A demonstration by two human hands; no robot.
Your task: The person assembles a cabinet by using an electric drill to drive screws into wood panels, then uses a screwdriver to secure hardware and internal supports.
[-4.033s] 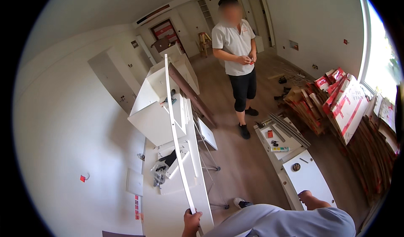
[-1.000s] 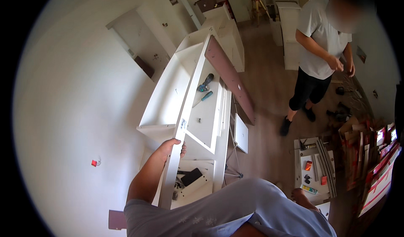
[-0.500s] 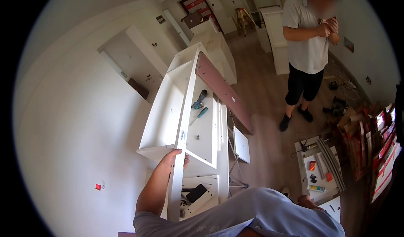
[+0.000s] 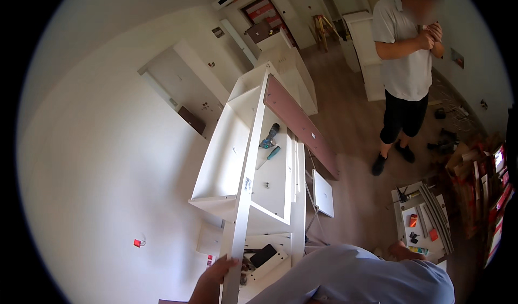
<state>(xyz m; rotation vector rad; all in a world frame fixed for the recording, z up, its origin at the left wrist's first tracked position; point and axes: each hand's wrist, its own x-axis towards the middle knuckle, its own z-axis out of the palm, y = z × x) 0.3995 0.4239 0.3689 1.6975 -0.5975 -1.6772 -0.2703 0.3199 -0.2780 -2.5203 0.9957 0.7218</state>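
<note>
A long narrow white board point(image 4: 244, 212) runs along the edge of a white cabinet frame point(image 4: 213, 200), from its far end down towards me. My left hand point(image 4: 218, 270) is wrapped round the near part of this board, thumb side on top. Inside the cabinet lie a dark and teal power drill point(image 4: 270, 135) and a teal-handled screwdriver point(image 4: 274, 153). A black phone point(image 4: 263, 256) rests in the lower near section, close to my left hand. Part of my right hand point(image 4: 402, 251) shows beyond my grey shirt; its fingers are not clear.
A pinkish-brown panel point(image 4: 302, 126) leans along the cabinet's right side, near a small white board point(image 4: 323, 194). Another person point(image 4: 404, 61) stands at the right, hands raised together. Metal strips point(image 4: 434, 217) and small items lie on a low white board, beside stacked cardboard point(image 4: 475, 180).
My left hand has moved down the white board, nearer to me, and still grips it. The whole view has shifted, so the room sits further right and lower.
</note>
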